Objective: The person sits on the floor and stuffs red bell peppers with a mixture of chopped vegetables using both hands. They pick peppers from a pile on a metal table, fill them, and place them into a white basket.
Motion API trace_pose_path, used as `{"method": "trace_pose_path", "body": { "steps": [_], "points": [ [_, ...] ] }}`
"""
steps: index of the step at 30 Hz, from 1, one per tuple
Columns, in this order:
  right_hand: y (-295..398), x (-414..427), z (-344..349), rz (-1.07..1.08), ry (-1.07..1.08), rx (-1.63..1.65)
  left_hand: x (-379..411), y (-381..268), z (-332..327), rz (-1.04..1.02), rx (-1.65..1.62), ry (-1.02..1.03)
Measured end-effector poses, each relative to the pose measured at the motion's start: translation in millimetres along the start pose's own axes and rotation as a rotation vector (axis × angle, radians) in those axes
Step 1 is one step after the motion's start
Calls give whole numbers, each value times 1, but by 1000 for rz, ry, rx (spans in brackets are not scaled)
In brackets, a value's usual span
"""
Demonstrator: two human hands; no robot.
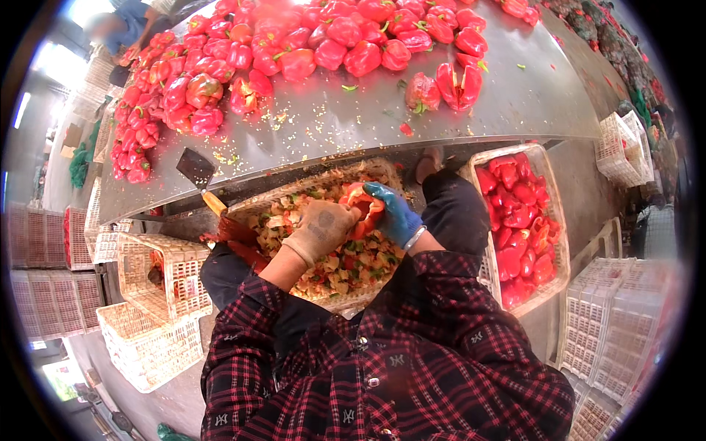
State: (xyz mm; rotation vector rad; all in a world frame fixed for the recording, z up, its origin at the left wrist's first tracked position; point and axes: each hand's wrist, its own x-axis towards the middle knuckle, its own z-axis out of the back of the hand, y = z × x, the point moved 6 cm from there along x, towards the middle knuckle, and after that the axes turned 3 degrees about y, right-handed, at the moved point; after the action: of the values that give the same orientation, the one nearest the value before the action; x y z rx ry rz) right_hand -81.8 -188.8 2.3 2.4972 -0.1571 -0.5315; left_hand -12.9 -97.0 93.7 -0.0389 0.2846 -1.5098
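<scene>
A red bell pepper (pixel 365 212), cut open with its hollow inside showing, is between my two hands over a crate of scraps. My right hand (pixel 394 212), in a blue-coated glove, wraps around its right side. My left hand (pixel 322 229), in a tan glove, has its fingers curled at the pepper's left edge; the fingertips are partly hidden. Below, a plastic crate (pixel 386 168) between my legs holds pepper cores, seeds and green stems. At my right, another crate (pixel 561 231) holds opened red pepper pieces (pixel 521 212).
Whole red peppers (pixel 342 33) are heaped on a metal table (pixel 331 121) strewn with seeds. A scraper (pixel 201 176) with a wooden handle overhangs its near edge. Crates (pixel 149 347) stand at left, with stacked crates (pixel 612 320) at right. Another person (pixel 129 27) is at far left.
</scene>
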Motion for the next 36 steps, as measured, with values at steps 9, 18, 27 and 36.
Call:
{"method": "trace_pose_path", "body": {
  "steps": [9, 18, 27, 36],
  "points": [
    [-5, -10, 1, -89, -180, 52, 27, 2, -2, 99, 215, -310],
    [14, -19, -6, 241, -33, -110, -4, 82, -41, 567, -1350, -666],
    [31, -46, -27, 446, -61, -403, -33, -24, -28, 439, -1430, -569],
    [14, -63, -33, 629, -213, -516, -4, -28, -27, 173, -1770, -329]
  ]
}}
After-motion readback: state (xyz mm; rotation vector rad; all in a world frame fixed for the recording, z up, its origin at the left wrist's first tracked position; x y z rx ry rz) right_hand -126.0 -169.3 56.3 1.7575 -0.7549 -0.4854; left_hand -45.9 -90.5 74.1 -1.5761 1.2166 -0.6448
